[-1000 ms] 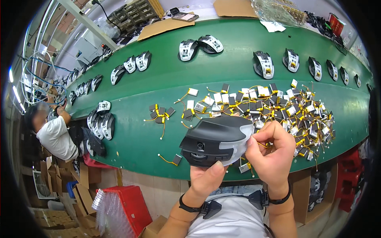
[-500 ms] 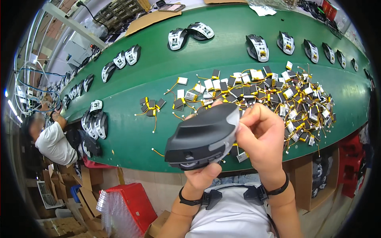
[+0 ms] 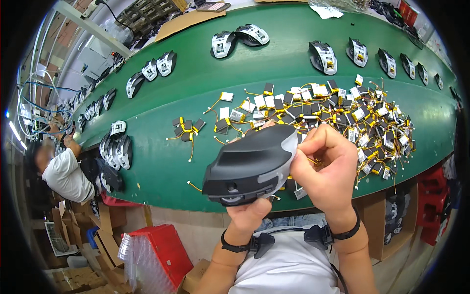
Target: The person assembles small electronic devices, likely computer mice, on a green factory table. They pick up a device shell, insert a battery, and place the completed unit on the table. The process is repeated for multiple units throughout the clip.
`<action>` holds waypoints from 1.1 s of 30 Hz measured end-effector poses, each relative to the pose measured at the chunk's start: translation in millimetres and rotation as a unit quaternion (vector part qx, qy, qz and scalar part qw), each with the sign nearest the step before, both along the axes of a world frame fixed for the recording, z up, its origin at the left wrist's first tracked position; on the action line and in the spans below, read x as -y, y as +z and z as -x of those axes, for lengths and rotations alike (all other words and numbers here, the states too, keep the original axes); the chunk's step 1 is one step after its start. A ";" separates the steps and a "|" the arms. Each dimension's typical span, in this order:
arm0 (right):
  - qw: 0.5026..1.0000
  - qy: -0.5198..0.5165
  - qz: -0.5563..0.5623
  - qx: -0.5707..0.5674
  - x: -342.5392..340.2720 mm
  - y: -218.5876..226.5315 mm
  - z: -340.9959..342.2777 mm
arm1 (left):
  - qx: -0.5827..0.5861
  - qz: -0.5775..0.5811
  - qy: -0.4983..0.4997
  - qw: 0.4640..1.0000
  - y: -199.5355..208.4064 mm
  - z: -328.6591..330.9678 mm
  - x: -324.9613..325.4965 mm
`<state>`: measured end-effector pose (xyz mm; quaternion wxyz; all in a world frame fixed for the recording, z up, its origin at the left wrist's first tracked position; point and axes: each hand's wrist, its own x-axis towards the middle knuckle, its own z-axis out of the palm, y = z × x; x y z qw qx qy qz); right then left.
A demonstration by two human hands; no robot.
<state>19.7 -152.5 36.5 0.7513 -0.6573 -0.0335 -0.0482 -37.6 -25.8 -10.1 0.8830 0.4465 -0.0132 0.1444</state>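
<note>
A black computer mouse (image 3: 249, 157) with grey side panels is held up over the near edge of the green table, tilted in the air. My left hand (image 3: 250, 215) grips it from underneath, its thumb against the lower edge and its other fingers mostly hidden behind the body. At the mouse's right end, my right hand (image 3: 328, 169) pinches the grey rim between thumb and curled forefinger. Anything small inside that pinch is hidden. Behind both hands spreads a heap of small battery packs (image 3: 357, 115), silver and black with thin wires and white plugs.
Several mouse shells with pale inner frames (image 3: 323, 56) line the far strip of the green table (image 3: 161, 112). More shells (image 3: 116, 149) stand stacked at the left. A co-worker (image 3: 68, 171) sits beyond them. Below are a red bin (image 3: 164, 255) and cardboard boxes (image 3: 374, 225).
The whole view has shifted slightly. My right hand has moved a little to the right, still pinching the mouse's end. The left hand keeps its hold.
</note>
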 end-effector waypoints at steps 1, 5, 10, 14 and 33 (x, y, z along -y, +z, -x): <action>1.000 0.006 -0.015 -0.014 -0.2 0.0 0.2 | 0.019 -0.004 0.014 1.000 -1.4 -0.1 -0.3; 0.990 0.055 -0.102 -0.079 4.1 -5.0 -5.6 | 0.015 -0.055 0.015 0.998 -0.3 -0.9 -7.9; 0.990 0.062 -0.079 -0.097 6.6 -6.1 -5.1 | -0.008 -0.014 -0.002 1.000 -0.9 -1.7 -15.4; 0.983 0.102 -0.103 -0.116 15.1 -8.2 -6.8 | -0.050 0.045 -0.038 0.997 1.3 -2.7 -23.9; 0.972 0.148 -0.030 -0.178 10.8 -26.8 -8.4 | -0.044 -0.092 -0.032 0.994 1.8 -19.6 -34.7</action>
